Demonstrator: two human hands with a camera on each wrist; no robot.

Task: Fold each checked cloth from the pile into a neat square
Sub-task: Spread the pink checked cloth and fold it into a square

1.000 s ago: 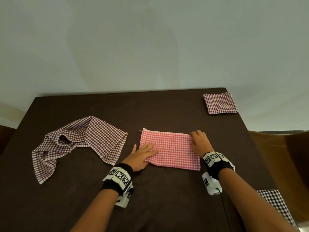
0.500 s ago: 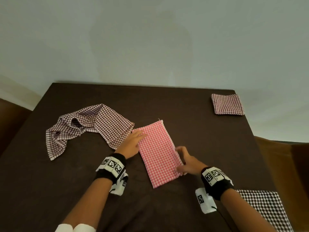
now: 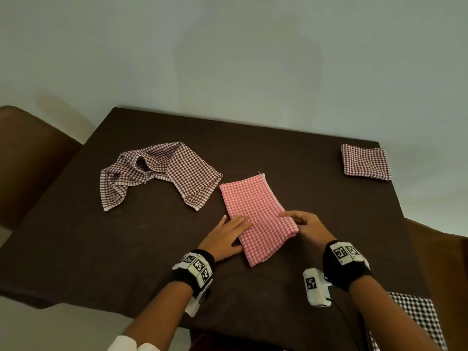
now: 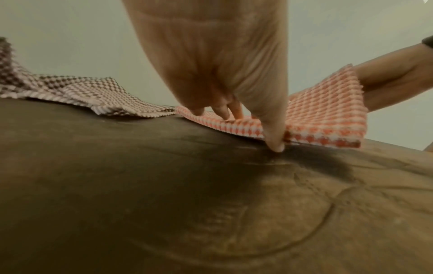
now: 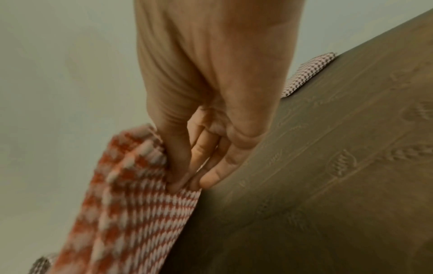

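A red checked cloth [image 3: 254, 206], folded into a long strip, lies slanted in the middle of the dark table [image 3: 291, 158]. My left hand [image 3: 238, 225] presses flat fingers on its near left edge, the thumb tip [image 4: 276, 145] on the table beside it. My right hand [image 3: 291, 217] pinches the cloth's near right edge between thumb and fingers [image 5: 179, 183] and holds it raised off the table; that lifted red flap [image 4: 332, 103] stands up in the left wrist view. A crumpled brown checked cloth [image 3: 162, 171] lies to the left, just touching the red one's far corner.
A folded brown checked square [image 3: 366, 162] sits at the table's far right corner. A black checked cloth [image 3: 423, 317] hangs at the near right edge. Brown chairs [image 3: 27, 158] stand left and right. The wall is close behind the table.
The red strip has turned from crosswise to lengthwise. My left hand slid from its far left corner to the near left edge. My right hand has pinched and lifted the near right edge.
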